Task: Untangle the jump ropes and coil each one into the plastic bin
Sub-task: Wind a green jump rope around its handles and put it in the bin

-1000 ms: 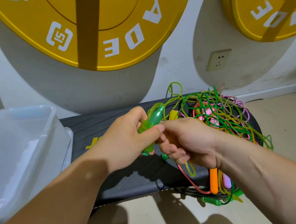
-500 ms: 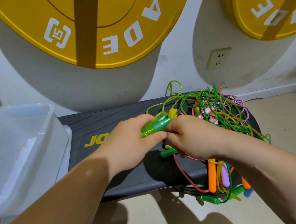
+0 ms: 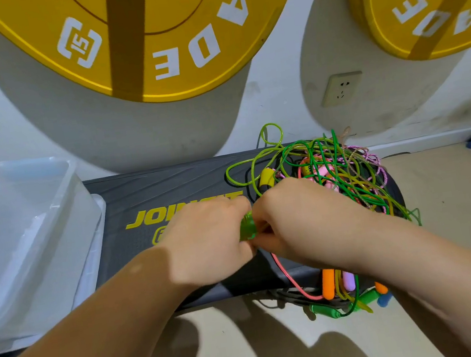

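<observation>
A translucent green plastic rope handle (image 3: 247, 227) is gripped by the left hand (image 3: 207, 243) and touched by the curled right hand (image 3: 302, 223), whose hold is hidden.

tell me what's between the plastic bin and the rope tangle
Head view: black step board, with the left hand and right hand holding a green handle over it.

Frosted clear plastic bin (image 3: 21, 228) left of the hands, matt ribbed black platform (image 3: 174, 187) beneath them, glossy translucent plastic ropes (image 3: 340, 174) to their right
</observation>
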